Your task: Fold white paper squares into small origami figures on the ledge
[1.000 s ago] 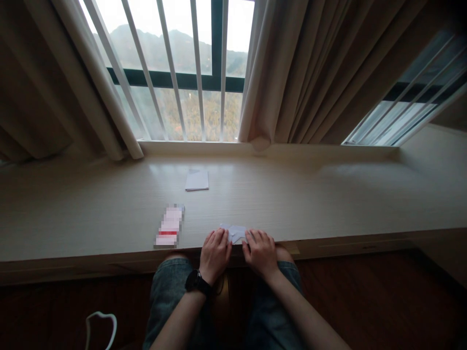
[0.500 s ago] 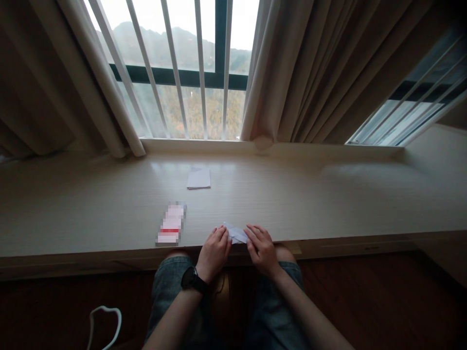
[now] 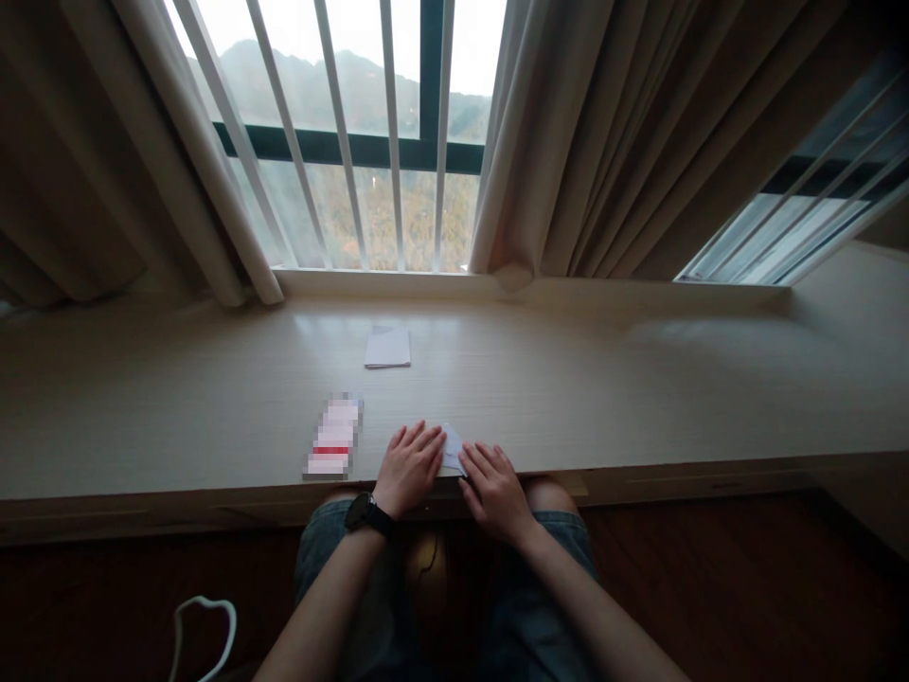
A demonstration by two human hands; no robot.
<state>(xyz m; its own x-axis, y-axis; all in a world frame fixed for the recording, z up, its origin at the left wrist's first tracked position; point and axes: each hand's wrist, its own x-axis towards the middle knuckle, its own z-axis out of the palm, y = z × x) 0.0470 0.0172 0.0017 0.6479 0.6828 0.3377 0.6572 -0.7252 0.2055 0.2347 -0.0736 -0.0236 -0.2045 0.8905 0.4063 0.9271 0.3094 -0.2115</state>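
Observation:
A small piece of folded white paper lies at the front edge of the pale counter, between my two hands. My left hand, with a black watch on its wrist, lies flat and stretches its fingers over the paper's left side; its thumb is mostly hidden. From the right, my right hand rests extended fingertips on the paper's right edge, its thumb apart from the fingers near the lower corner. Parts of the paper are covered by the fingers.
Farther back on the counter lies a small stack of white paper. A phone-shaped object with a blurred-out surface sits left of my hands. Curtains frame the barred window behind. A white looped object shows at lower left.
Both hands have shifted slightly left, and the left one also moved a little away from me. The paper between them has turned and shows a narrower, more upright shape.

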